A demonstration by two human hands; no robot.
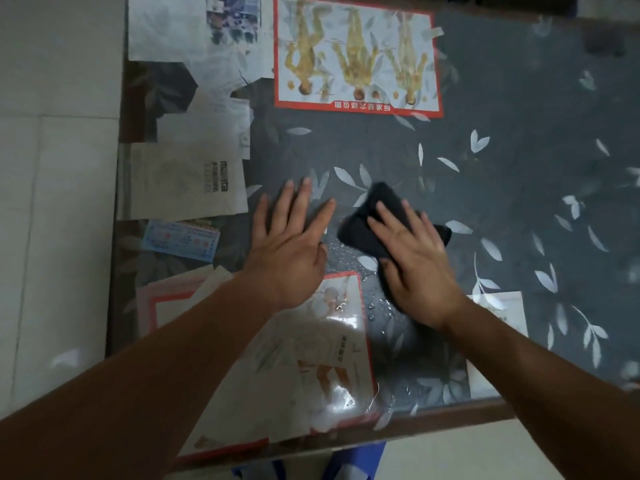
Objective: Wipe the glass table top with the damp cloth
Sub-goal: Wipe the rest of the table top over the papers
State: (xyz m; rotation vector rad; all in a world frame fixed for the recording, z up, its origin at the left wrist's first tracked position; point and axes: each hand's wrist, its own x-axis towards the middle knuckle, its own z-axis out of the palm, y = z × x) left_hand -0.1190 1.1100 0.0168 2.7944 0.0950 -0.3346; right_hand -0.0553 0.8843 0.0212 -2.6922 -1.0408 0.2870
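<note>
Currently mid-wipe: pressing crumpled black cloth (363, 233) onto patterned glass table top (519, 168), right hand (412, 268) flat, left hand (291, 244) splayed (droplets (377, 304) nearby: sweep next).

The counter (519, 98) shows a dark slate-blue sheet under its glass, scattered with white and pale grey leaf sprigs; its frame (450, 415) is reddish brown; the cloth (360, 233) is plain, near black; the far poster (356, 53) has a red border, a pale bluish-white ground and three yellow figures, with white lettering on the red strip; the near poster (311, 358) is white with a red edge and an orange figure; the paper sheet (180, 181) is off-white with black print; the ticket (181, 239) is light blue with pink marks; the floor (52, 168) is pale grey tile.
</note>
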